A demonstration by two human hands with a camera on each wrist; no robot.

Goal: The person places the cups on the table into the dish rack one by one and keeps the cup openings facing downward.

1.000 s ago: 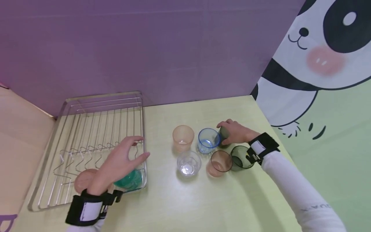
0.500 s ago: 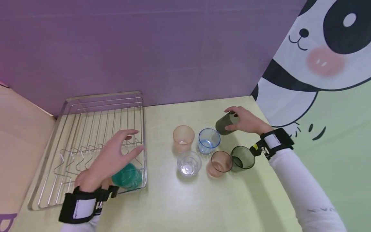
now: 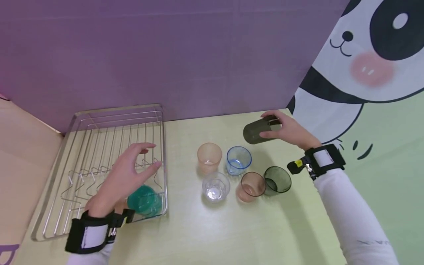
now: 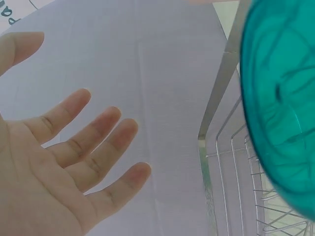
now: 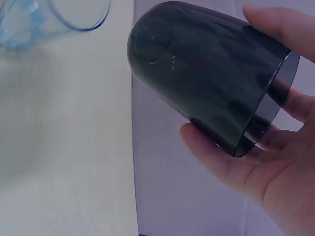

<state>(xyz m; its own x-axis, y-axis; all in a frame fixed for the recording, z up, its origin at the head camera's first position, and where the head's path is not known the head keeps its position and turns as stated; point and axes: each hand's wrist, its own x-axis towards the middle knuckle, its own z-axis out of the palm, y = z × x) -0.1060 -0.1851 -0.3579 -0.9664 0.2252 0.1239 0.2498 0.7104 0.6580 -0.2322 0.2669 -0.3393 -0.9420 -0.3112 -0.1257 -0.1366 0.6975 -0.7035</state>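
Note:
My right hand [image 3: 289, 130] grips a dark smoky cup [image 3: 255, 132] near its rim, thumb on one side and fingers on the other. The cup is tipped on its side above the back right of the table, its base toward the left; the right wrist view shows its mouth [image 5: 268, 103] facing my palm. My left hand [image 3: 127, 176] hovers over the wire rack [image 3: 164, 147] with fingers spread and nothing in them. Below it a teal cup [image 3: 145, 200] sits in the rack's front right corner. A pinkish cup beside it is mostly hidden by my left wrist.
On the table [image 3: 198, 235] stand an orange cup [image 3: 209, 156], a blue-rimmed cup [image 3: 238, 161], a clear cup [image 3: 216, 187], a brownish-pink cup [image 3: 251, 186] and a green-grey cup [image 3: 277, 180]. A purple wall covering [image 3: 198, 66] rises behind the table.
My right hand has lifted the dark cup from beside the blue-rimmed cup and moved it back, tilting it onto its side. My left hand has shifted slightly left and back.

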